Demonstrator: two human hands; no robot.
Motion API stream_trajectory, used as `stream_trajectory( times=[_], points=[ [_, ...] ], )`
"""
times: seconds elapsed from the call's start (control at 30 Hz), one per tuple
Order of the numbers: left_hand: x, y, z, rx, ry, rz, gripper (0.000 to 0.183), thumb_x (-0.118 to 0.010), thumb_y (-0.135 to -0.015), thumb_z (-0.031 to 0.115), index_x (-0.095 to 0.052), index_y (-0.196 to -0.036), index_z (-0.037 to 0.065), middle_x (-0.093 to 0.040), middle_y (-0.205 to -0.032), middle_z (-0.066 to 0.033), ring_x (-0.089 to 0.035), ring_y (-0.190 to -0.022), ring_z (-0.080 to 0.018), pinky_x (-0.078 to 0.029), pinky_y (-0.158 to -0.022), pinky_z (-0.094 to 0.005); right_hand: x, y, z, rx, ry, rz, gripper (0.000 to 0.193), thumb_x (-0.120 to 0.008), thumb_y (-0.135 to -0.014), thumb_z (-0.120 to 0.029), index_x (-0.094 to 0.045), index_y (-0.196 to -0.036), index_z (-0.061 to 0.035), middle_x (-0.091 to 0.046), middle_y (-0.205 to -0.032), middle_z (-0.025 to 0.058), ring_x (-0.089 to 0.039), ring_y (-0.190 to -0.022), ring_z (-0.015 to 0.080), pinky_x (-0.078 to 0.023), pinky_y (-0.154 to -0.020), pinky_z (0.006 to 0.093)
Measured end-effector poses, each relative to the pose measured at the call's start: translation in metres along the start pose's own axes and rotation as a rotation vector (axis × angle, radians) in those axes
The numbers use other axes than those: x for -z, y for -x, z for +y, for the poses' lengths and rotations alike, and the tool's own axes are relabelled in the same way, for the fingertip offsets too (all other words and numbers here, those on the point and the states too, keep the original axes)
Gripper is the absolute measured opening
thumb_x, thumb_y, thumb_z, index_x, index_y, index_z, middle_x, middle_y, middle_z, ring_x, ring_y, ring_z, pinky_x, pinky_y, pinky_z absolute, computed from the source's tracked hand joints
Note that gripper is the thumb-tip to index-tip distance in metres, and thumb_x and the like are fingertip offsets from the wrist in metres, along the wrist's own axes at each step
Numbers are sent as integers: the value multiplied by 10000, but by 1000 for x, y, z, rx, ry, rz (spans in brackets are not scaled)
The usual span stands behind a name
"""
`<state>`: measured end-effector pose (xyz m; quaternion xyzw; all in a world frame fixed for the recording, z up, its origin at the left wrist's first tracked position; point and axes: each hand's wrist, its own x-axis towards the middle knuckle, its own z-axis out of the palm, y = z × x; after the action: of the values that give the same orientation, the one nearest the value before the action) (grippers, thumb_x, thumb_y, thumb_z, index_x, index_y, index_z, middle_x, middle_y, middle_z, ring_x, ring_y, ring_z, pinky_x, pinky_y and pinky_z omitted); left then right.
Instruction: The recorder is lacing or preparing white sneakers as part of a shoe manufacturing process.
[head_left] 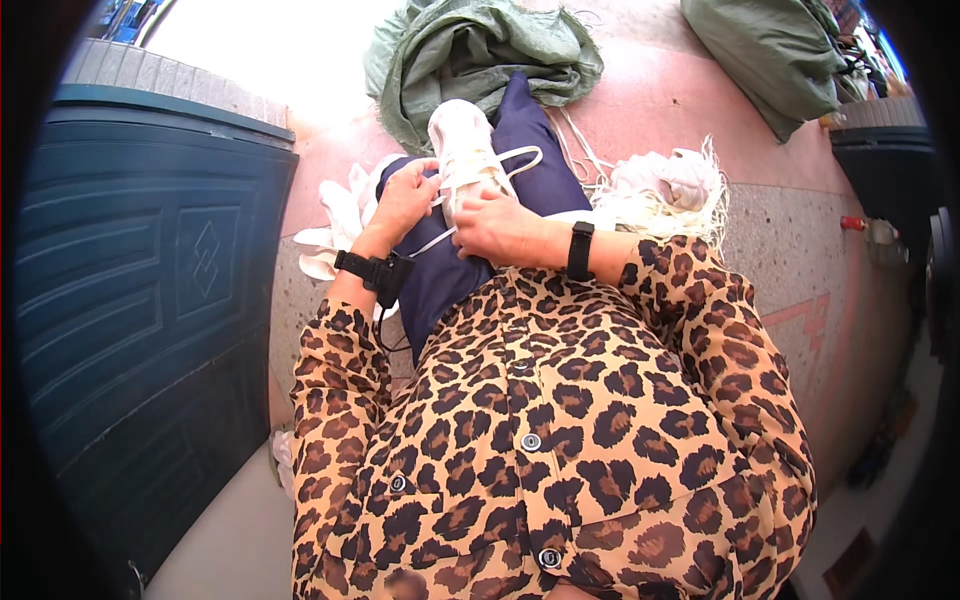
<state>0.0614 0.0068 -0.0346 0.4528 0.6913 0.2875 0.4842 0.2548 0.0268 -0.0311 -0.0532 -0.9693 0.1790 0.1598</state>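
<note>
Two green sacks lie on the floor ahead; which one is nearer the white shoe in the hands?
The crumpled green sack at top centre, right behind the white shoe. The other green sack lies apart at top right.

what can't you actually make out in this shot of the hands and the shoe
Head view only:
- Right hand: its fingertips curl under the white shoe, so the grip on the lace is hidden.
- Left hand: the fingertips pinch at the shoe's side; whether they hold lace or shoe edge is too small to tell.
- Shoe sole: faces away, unseen.
- White cloth: partly hidden behind the left hand and the dark trouser leg.
</note>
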Motion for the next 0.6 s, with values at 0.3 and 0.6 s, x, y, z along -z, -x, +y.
stream_trajectory(
  times=[0.3,0.6],
  points=[
    [4,13,6,58,106,1,342,-545,-857,107,-522,-1174,-17,-587,-714,-36,-504,-520,-76,-429,-493,-221,-39,-11,31,-678,-211,-23,169,-508,-798,-156,-630,-820,-42,-619,-739,201,-620,-735,361,-491,-662,441],
    [55,15,-63,186,207,353,371,-563,-843,116,-500,-1174,-41,-618,-812,-90,-559,-526,-106,-439,-438,-221,-14,-3,15,-466,-18,-102,106,-514,-770,-92,-549,-834,-15,-590,-630,188,-620,-621,335,-485,-535,423]
  ],
)
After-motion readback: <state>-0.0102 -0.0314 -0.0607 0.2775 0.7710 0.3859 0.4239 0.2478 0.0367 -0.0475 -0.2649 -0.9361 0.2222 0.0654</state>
